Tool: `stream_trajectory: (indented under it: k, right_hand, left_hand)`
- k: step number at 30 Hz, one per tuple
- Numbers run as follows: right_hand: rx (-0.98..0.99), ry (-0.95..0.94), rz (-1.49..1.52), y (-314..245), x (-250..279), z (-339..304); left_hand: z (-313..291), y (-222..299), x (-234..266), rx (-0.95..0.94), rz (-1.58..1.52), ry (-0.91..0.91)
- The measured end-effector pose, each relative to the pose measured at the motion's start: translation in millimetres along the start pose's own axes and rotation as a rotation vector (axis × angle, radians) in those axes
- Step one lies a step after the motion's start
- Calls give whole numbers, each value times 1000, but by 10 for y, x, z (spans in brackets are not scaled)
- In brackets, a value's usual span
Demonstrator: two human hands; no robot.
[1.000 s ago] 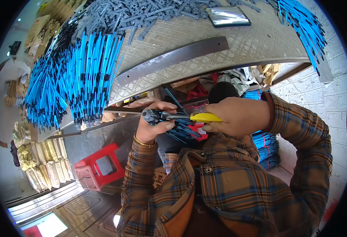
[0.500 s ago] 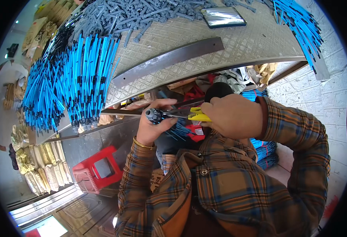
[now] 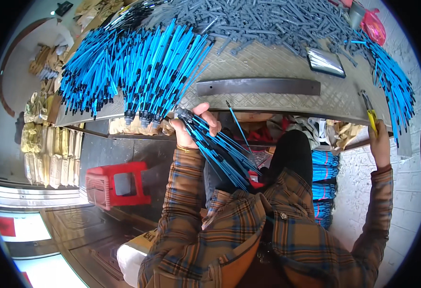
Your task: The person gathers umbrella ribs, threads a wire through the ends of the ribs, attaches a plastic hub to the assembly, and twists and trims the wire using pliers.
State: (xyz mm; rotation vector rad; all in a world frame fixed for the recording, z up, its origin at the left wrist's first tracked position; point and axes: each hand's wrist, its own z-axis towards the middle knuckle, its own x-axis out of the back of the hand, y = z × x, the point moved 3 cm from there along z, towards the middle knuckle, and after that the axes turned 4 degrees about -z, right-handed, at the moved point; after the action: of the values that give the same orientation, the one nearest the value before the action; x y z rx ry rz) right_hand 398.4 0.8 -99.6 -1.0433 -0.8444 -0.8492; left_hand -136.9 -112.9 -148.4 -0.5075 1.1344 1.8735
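Observation:
My left hand [image 3: 190, 132] is closed around the grey head of a bundle of thin blue rods [image 3: 222, 156], near the table's front edge. The rods fan out from it toward my lap. A single blue rod with a black tip [image 3: 237, 122] shows beyond the bundle, by the table edge; whether anything supports it I cannot tell. Far to the right, my right hand [image 3: 380, 139] grips yellow-handled pliers [image 3: 370, 110], whose metal jaws reach over the tabletop.
On the patterned table [image 3: 268, 60] lie blue bundles [image 3: 157, 72] at left, a heap of grey plastic parts [image 3: 277, 24], a dark metal bar [image 3: 258, 87] and a shiny black-framed tray [image 3: 325, 62]. More blue rods [image 3: 392, 81] hang at right. A red stool [image 3: 143, 185] stands left.
My right hand has moved the pliers from beside the bundle to the table's right end. The bundle now tilts, its rods showing along their length. The view has shifted.

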Motion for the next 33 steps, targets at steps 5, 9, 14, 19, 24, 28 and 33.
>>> stream_trajectory:
  k: [5,9,14,19,24,28,33]
  right_hand:
    - [-43,-7,-396,-12,-81,344]
    - [224,244,-406,-465,-104,341]
    - [571,-98,9,-1703,-512,28]
    - [827,-95,487,-2558,-1074,-79]
    - [971,-132,1139,-3068,-647,-271]
    - [1103,-382,1161,-3122,-781,-326]
    - [1050,-865,1127,-3081,-845,-314]
  left_hand:
    - [70,39,-70,-10,-31,39]
    - [301,154,-73,-83,33,81]
    - [682,375,-461,-101,-208,343]
    - [323,240,-414,-102,-169,691]
    - [-226,-177,-411,64,-12,729]
    - [-806,-586,-389,58,6,972]
    - [-980,-378,-422,207,667,998]
